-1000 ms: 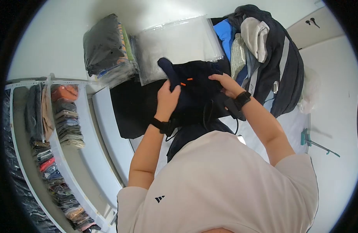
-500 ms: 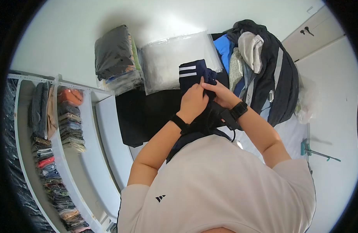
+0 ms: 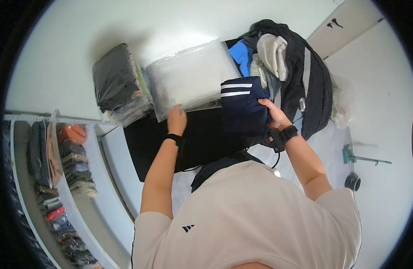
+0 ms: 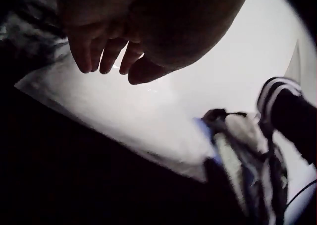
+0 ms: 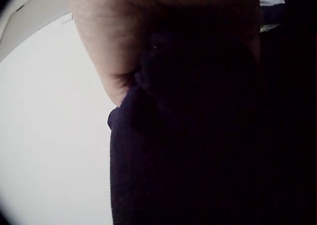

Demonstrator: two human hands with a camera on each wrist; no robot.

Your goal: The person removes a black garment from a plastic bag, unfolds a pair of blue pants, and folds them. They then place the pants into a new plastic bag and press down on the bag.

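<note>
Now the left hand (image 3: 177, 120) has come off the folded navy garment (image 3: 244, 116) and reached the near edge of the clear plastic bags (image 3: 188, 76). Its fingers are loosely bent, slightly parted, with nothing in their hold; whether they touch the plastic, I cannot tell. The right hand (image 3: 278, 117) alone grips the garment at one side, thumb on top and the other fingers mostly hidden by the cloth. The garment has shifted toward the clothes heap (image 3: 272, 58), white stripes uppermost, over the black tabletop (image 3: 184, 152). That probably frees one hand for the bags, but leaves the folds relying on a single grip.
</note>
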